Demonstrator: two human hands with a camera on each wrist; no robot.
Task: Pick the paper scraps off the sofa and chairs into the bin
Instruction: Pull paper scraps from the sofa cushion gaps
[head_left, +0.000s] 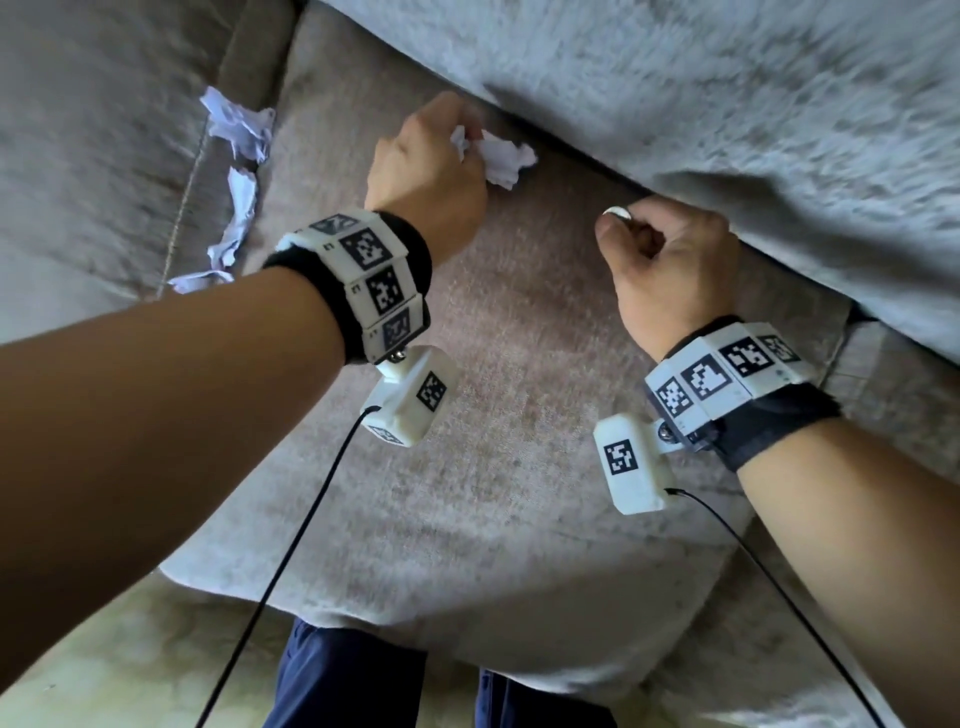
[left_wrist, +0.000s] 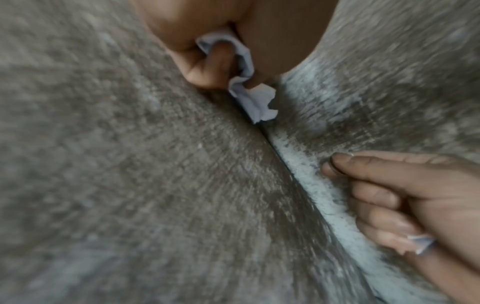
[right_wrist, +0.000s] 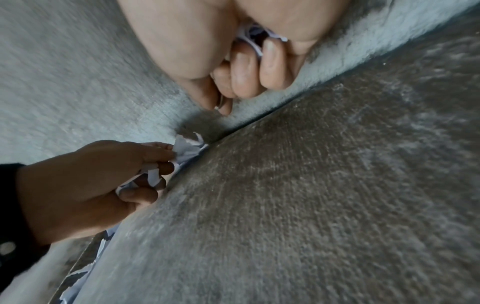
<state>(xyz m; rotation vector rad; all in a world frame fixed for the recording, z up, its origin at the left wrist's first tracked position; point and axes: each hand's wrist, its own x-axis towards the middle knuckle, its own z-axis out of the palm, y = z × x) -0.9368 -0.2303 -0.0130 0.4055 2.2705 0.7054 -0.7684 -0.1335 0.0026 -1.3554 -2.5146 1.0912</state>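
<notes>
Left hand: the left hand (head_left: 423, 171), upper middle of the head view, has its fingers curled round a crumpled white paper scrap (head_left: 501, 158) that lies where the seat cushion (head_left: 519, 389) meets the back cushion (head_left: 675, 88); part of the wad is in the fist, and a ragged tail sticks out to the right, touching the seam.

Right hand: the right hand (head_left: 670, 265), right of centre, is fisted just under the back cushion's edge; the right wrist view shows white paper bits tucked behind the curled fingers (right_wrist: 244, 74), so it is holding scraps too.

Scraps left: several torn white pieces (head_left: 236, 130) sit at the upper left of the head view, strung down the crease between the seat cushion and the sofa arm (head_left: 93, 182).

Bin: not in any view.

Stage: my guess is gathering on the sofa, with nothing dropped in the bin yet from this handful.

Risk, tearing: the protruding tail looks thin and ragged; a quick pull could rip it and leave a fragment wedged in the seam.

Risk, dropping: both fists look loaded, so reaching for the pieces at the upper left may mean loosening a grip and spilling bits back onto the cushion.

Risk, missing: scraps in the arm crease could slide deeper if pressed.
</notes>
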